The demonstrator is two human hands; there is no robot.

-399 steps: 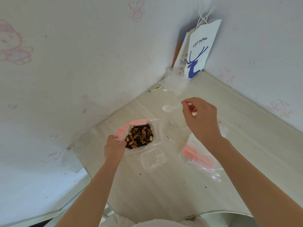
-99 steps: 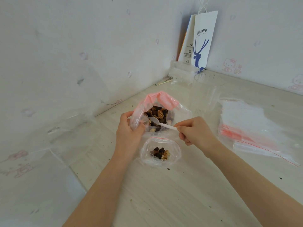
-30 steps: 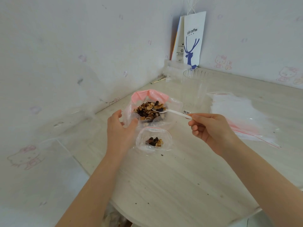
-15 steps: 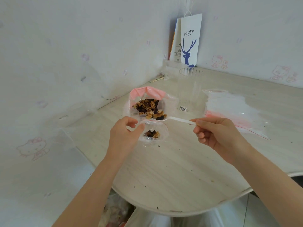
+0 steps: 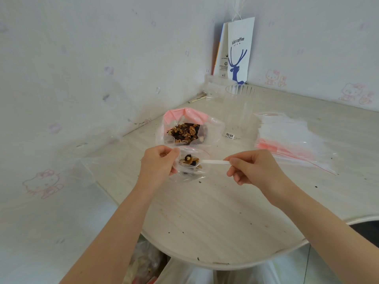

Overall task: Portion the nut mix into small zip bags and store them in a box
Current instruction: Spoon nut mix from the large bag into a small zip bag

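Your spoon point(image 5: 215, 161) has swung from the big bag point(image 5: 184, 132) to over the small bag point(image 5: 191, 171) on the counter point(image 5: 215, 212). Your left hand point(image 5: 159, 165) pinches its mouth wide so nuts point(image 5: 189, 159) drop in; your right hand point(image 5: 254, 169) pinches the handle level.

I see a corner of a home: cartoon-cat wallpaper point(image 5: 356, 95) at 2 o'clock, a coffee-shop paper bag point(image 5: 240, 50) at 12 o'clock, and a crumb-speckled pale table point(image 5: 205, 222) at 6 o'clock.
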